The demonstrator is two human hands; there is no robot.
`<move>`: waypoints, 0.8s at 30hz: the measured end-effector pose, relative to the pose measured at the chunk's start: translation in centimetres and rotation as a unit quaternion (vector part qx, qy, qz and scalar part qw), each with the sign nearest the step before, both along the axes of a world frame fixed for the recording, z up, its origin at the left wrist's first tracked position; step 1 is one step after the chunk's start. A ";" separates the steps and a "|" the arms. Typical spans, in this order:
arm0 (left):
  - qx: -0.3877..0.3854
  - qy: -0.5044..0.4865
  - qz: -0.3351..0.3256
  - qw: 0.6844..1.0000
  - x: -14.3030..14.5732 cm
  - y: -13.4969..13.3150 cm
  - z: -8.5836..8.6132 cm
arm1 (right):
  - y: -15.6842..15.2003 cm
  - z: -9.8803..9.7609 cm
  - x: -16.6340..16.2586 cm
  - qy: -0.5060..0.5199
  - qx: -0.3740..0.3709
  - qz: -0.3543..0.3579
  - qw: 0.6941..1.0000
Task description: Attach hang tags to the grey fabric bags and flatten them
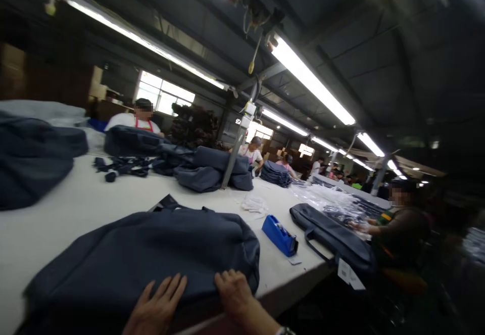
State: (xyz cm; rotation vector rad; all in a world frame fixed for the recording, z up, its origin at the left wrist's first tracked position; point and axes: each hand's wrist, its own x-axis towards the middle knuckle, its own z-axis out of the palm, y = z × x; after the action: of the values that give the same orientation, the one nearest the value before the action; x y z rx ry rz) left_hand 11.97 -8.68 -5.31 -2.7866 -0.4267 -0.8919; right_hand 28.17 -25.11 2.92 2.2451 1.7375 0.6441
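Observation:
A large dark blue bag (151, 249) lies on its side in front of me on the white table, one dark strap sticking up at its far edge. My left hand (157, 304) rests flat on the near side of the bag, fingers stretched out and slightly apart. To its right, my right hand (235, 294) has its fingers curled against the bag's near right part, gripping the fabric. My palms hide the part of the bag beneath them. Just past the bag's right end stands a blue tape dispenser (279, 235).
Another dark bag (333, 236) with white tags (349, 273) lies along the right edge, beside a seated person (401, 229). Straps (123, 167) and piled bags (212, 168) lie behind, around a metal post (237, 148). More bags (30, 158) fill the left.

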 end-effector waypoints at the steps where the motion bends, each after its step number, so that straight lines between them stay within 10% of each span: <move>1: -0.001 0.028 0.018 0.999 0.0 -0.4 1.7 | 0.0 1.2 0.0 0.013 0.003 0.003 1.000; 8: -0.045 0.125 0.013 0.991 0.2 1.8 18.4 | 1.7 13.4 1.9 0.054 0.054 0.051 0.996; 11: -0.038 0.072 0.021 0.996 -0.4 3.7 22.7 | 2.2 17.6 2.2 0.038 0.099 0.080 0.991; 15: -0.043 0.105 0.024 0.993 -0.4 4.5 24.0 | 2.3 17.7 2.3 0.030 0.119 0.102 0.987; 24: 0.003 0.103 -0.040 0.994 -1.8 5.6 21.3 | -0.5 13.3 1.3 0.115 0.213 0.173 0.955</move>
State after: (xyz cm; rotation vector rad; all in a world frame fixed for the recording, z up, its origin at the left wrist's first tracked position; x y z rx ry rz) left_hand 10.19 -3.06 15.95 -2.8689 -0.2810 -0.6108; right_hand 29.44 -25.61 16.18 2.3816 2.3317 0.9390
